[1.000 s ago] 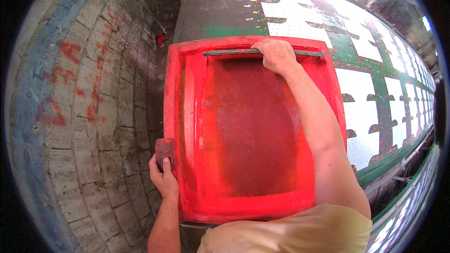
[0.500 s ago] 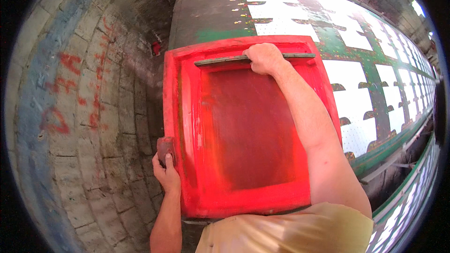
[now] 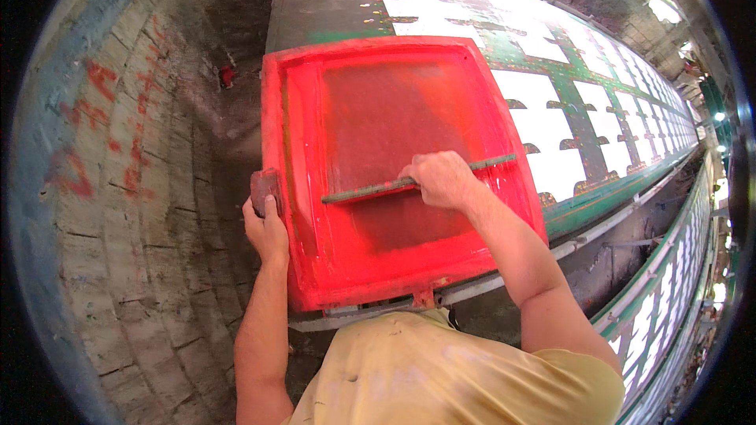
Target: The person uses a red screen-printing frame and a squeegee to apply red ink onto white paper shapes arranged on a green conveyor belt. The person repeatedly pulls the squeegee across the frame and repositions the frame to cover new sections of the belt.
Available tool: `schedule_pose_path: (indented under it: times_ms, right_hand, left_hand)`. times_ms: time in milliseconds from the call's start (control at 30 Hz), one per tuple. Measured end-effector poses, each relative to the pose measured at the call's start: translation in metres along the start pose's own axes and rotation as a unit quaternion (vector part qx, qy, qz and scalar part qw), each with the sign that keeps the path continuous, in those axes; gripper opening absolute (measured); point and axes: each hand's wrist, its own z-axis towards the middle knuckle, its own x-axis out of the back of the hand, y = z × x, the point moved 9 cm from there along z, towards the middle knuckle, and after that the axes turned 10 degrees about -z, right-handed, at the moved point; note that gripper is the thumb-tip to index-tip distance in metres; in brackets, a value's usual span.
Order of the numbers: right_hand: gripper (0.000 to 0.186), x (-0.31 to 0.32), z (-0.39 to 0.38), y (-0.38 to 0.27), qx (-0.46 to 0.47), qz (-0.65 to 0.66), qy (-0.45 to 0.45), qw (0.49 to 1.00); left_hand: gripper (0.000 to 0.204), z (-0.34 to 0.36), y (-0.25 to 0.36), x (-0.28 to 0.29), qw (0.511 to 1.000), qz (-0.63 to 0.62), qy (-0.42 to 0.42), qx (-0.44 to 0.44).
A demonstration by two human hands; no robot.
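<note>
A screen-printing frame (image 3: 346, 287), coated in bright red ink, lies in front of me with a dark mesh (image 3: 386, 114) in its middle. My right hand (image 3: 445, 179) is closed around the middle of a long squeegee (image 3: 362, 192). The squeegee lies across the mesh, slightly tilted, its right end farther from me, with dark mesh on both sides of it. At the frame's left side, my left hand (image 3: 266, 230) grips a small red-stained block (image 3: 266, 183), thumb on top. Whether the block is fixed to the frame I cannot tell.
The frame rests on a long green printing table (image 3: 579, 212) with rows of white cut pieces (image 3: 543, 122) stretching right. A second table (image 3: 654, 307) with white pieces runs alongside, beyond a gap. Close on the left stands a block wall (image 3: 150, 244) with red marks.
My right hand has drawn the squeegee from the frame's far end toward me, past the mesh's middle. My left hand keeps its grip on the block. The view has shifted slightly.
</note>
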Motion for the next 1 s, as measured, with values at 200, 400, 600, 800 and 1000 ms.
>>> schedule_pose_path:
  times_ms: [200,400,600,800,1000]
  right_hand:
    - [0.038,-0.011,-0.091,-0.065,-0.013,0.02,-0.037,0.999]
    - [0.042,-0.014,-0.141,-0.099,0.007,0.016,0.034,0.999]
    - [0.063,-0.023,-0.164,-0.101,0.048,0.065,0.083,0.993]
    - [0.059,-0.015,-0.203,-0.021,0.072,0.213,0.149,0.963]
    - [0.057,-0.029,-0.259,0.142,-0.1,0.208,0.294,0.928]
  left_hand:
    - [0.045,0.003,-0.008,0.0,0.999,-0.048,-0.014,0.009]
    - [0.046,0.004,-0.009,0.002,0.999,-0.034,-0.001,0.015]
    - [0.045,0.013,-0.009,0.005,0.999,0.001,-0.004,-0.032]
    - [0.045,0.02,-0.02,0.013,0.999,-0.002,0.031,-0.025]
    - [0.056,0.031,-0.03,0.025,0.993,0.007,0.088,0.077]
